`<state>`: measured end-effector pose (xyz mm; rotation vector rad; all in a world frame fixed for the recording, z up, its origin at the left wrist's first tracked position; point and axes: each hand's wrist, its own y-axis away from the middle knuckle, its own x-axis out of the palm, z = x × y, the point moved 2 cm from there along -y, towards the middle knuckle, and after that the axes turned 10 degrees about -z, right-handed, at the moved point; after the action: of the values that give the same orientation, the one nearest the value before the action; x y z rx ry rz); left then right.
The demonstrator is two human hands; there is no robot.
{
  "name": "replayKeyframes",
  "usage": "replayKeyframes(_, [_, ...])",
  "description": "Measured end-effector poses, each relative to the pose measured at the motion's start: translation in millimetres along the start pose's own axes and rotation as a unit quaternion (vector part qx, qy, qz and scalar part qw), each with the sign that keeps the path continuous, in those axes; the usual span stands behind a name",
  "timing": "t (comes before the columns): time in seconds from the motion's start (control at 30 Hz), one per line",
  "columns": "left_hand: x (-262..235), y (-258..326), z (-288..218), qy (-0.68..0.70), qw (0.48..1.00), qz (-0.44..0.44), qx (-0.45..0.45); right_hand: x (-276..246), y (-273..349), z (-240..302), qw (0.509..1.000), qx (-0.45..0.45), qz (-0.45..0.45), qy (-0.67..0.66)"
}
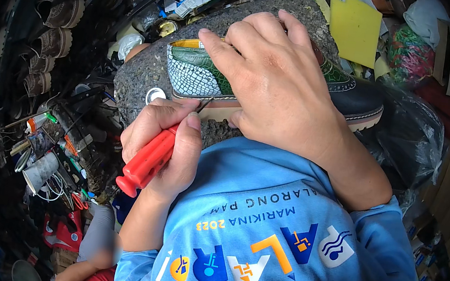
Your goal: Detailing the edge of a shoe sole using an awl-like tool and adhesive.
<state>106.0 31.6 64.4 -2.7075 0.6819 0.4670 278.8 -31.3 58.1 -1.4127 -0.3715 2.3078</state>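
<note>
A shoe (193, 74) with a white scaly heel, green sides, a dark toe and a pale sole lies on its side over a rough grey stone (143, 67), toe to the right. My right hand (279, 74) is wrapped over the shoe's middle and holds it down, the thumb near the sole. In my left hand (163, 138) is the red handle of an awl (148, 159), gripped in the fist. Its thin metal shaft meets the seam between upper and sole near the heel; the exact tip is hard to make out.
A small white ring (155, 95) lies on the stone by the heel. Yellow sheets (354, 31) and a black plastic bag (408, 130) are at the right. Brown shoes (60, 8) line the left; tools and cords clutter below them. Another person's arm (83, 269) shows at lower left.
</note>
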Motion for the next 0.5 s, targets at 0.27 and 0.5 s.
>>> replayKeyframes(0.27, [0, -3, 6, 0.067, 0.996, -0.038, -0.051, 2, 0, -1, 1.0, -0.011, 0.01, 0.02])
replayKeyframes(0.5, [-35, -4, 31, 0.223, 0.945, -0.193, -0.142, -3, -3, 1, 0.999, -0.011, 0.028, 0.019])
